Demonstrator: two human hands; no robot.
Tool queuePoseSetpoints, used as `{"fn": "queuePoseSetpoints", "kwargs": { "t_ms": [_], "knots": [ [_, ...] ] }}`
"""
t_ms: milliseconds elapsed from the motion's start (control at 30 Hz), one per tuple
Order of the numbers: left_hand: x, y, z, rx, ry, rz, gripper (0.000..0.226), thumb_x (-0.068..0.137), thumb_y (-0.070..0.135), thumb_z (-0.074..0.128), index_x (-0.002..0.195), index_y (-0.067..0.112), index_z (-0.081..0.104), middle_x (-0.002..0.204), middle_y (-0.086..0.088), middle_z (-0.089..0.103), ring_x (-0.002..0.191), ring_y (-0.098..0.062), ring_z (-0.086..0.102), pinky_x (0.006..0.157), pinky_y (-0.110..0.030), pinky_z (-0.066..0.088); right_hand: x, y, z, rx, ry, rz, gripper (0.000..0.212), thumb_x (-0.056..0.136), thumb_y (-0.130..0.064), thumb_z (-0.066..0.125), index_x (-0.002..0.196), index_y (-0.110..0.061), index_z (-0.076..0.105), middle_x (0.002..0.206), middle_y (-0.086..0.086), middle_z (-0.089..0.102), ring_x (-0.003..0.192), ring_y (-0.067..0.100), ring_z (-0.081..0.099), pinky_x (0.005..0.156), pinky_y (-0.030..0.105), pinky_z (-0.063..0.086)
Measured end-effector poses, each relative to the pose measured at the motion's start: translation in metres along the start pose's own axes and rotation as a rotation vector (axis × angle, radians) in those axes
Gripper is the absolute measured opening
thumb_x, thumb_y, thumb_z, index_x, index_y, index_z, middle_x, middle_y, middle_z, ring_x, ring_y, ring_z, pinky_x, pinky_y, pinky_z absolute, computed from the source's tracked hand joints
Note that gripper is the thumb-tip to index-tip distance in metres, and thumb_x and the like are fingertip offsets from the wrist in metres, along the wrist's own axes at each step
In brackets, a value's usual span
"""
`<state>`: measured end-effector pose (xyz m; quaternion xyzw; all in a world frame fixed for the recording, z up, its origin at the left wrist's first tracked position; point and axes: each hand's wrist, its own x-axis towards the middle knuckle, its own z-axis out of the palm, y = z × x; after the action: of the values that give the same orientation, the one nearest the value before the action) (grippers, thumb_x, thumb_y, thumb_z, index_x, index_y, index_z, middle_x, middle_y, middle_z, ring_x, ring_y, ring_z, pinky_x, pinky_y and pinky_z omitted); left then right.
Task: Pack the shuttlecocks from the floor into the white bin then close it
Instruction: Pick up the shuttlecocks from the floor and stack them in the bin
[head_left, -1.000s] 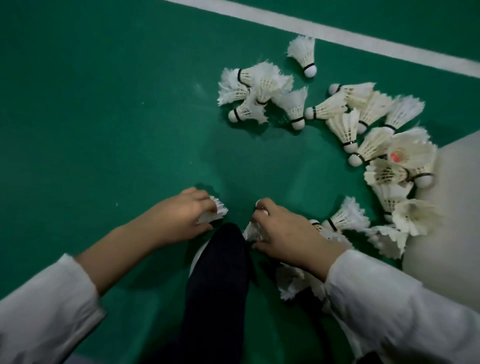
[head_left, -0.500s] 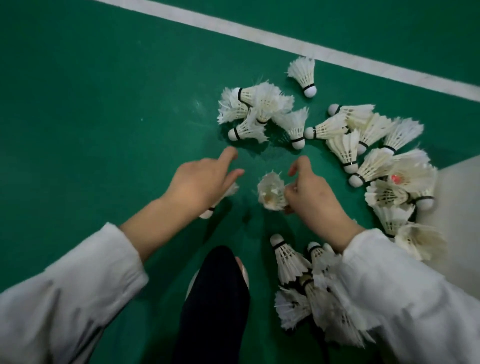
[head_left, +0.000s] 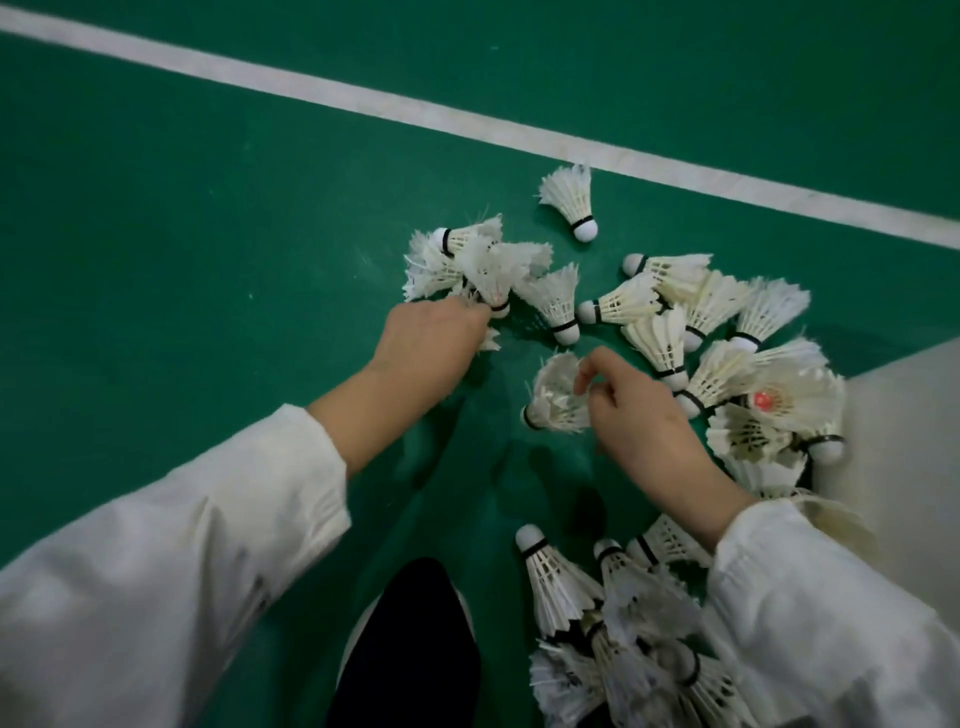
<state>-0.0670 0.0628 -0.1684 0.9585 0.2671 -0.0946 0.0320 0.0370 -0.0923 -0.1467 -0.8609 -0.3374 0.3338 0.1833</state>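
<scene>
dozens of shuttlecocks (head_left: 722, 374) lay loose on the floor (head_left: 208, 234), 12 to 5 o'clock. left hand (head_left: 431, 343) clenched a shuttlecock (head_left: 491, 340), fingertips at the 12 o'clock clump (head_left: 483, 265); right hand (head_left: 639, 415) grasped a second shuttlecock (head_left: 553, 400), prob. gathering handfuls. pale slab (head_left: 909, 441) at 3 o'clock: maybe the bin.

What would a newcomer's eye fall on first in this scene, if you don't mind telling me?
First, the white shuttlecocks strewn over the green floor, from centre to the right edge. Then the two hands among them: the left hand grips one shuttlecock at the far clump, the right hand pinches a second shuttlecock at centre. A red spot glows inside a shuttlecock at right.
</scene>
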Motion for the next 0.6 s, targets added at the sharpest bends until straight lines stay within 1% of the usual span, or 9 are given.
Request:
{"fn": "queuePoseSetpoints", "kwargs": {
  "t_ms": [67,133,200,267,367,467,500,533,600],
  "knots": [
    [-0.015,0.001,-0.01,-0.149,0.076,-0.051,0.02,0.096,0.031,0.044,0.098,0.017,0.058,0.092,0.001,0.056,0.073,-0.021,0.057,0.054,-0.029,0.039,-0.005,0.001,-0.009,0.103,0.043,-0.008,0.022,0.09,-0.004,0.033,0.084,-0.02,0.047,0.066,0.011,0.051,0.064,0.031,0.056,0.059,0.039,0.047],
    [-0.033,0.006,-0.026,-0.265,0.136,-0.088,0.025,0.095,0.039,0.043,0.096,0.02,0.059,0.096,0.004,0.058,0.076,-0.018,0.056,0.057,-0.027,0.036,-0.015,0.004,-0.019,0.217,0.062,0.025,0.026,0.091,-0.004,0.03,0.078,-0.02,0.045,0.063,0.008,0.049,0.056,0.025,0.051,0.052,0.039,0.045],
    [-0.047,0.014,-0.047,-0.329,0.189,-0.082,0.024,0.095,0.041,0.043,0.095,0.022,0.058,0.096,0.008,0.061,0.079,-0.016,0.057,0.06,-0.028,0.039,-0.028,0.005,-0.03,0.325,0.049,0.083,0.031,0.095,-0.005,0.028,0.075,-0.022,0.044,0.069,0.003,0.05,0.055,0.022,0.052,0.048,0.032,0.044],
    [-0.052,0.024,-0.071,-0.363,0.205,-0.045,0.023,0.094,0.042,0.043,0.095,0.024,0.057,0.096,0.01,0.062,0.081,-0.015,0.057,0.062,-0.028,0.041,-0.039,0.003,-0.048,0.465,0.037,0.108,0.034,0.097,-0.003,0.029,0.074,-0.021,0.048,0.08,0.001,0.053,0.057,0.018,0.057,0.048,0.028,0.05],
    [-0.045,0.051,-0.112,-0.337,0.227,0.058,0.022,0.094,0.042,0.043,0.096,0.025,0.056,0.096,0.01,0.062,0.081,-0.013,0.055,0.061,-0.027,0.036,-0.056,-0.004,-0.091,0.618,0.03,0.086,0.034,0.095,0.002,0.035,0.076,-0.017,0.056,0.089,-0.001,0.058,0.063,0.013,0.06,0.052,0.017,0.054],
    [-0.031,0.087,-0.158,-0.292,0.255,0.162,0.022,0.095,0.04,0.042,0.096,0.024,0.057,0.095,0.009,0.063,0.08,-0.013,0.056,0.056,-0.026,0.037,-0.086,-0.006,-0.15,0.6,0.004,0.003,0.016,0.093,-0.007,0.048,0.095,-0.011,0.063,0.096,0.001,0.064,0.073,0.013,0.065,0.07,0.02,0.056],
    [-0.027,0.1,-0.174,-0.3,0.263,0.192,0.022,0.095,0.039,0.042,0.095,0.023,0.058,0.094,0.008,0.064,0.079,-0.013,0.057,0.054,-0.024,0.038,-0.097,-0.003,-0.171,0.564,0.002,-0.024,0.015,0.091,-0.014,0.056,0.103,-0.011,0.063,0.101,0.001,0.065,0.078,0.013,0.068,0.076,0.023,0.056],
    [-0.022,0.113,-0.191,-0.319,0.264,0.218,0.022,0.095,0.037,0.042,0.095,0.022,0.058,0.094,0.007,0.064,0.078,-0.012,0.057,0.056,-0.023,0.041,-0.109,0.002,-0.191,0.513,0.015,-0.035,0.022,0.087,-0.021,0.062,0.108,-0.014,0.063,0.102,0.001,0.067,0.081,0.012,0.07,0.079,0.024,0.055],
    [-0.016,0.142,-0.219,-0.369,0.24,0.259,0.022,0.095,0.036,0.043,0.097,0.021,0.058,0.095,0.006,0.064,0.082,-0.014,0.057,0.066,-0.031,0.049,-0.133,0.016,-0.226,0.453,0.131,-0.023,0.025,0.082,-0.021,0.069,0.105,-0.014,0.064,0.096,0.008,0.07,0.079,0.015,0.07,0.073,0.023,0.056]
  ]
}}
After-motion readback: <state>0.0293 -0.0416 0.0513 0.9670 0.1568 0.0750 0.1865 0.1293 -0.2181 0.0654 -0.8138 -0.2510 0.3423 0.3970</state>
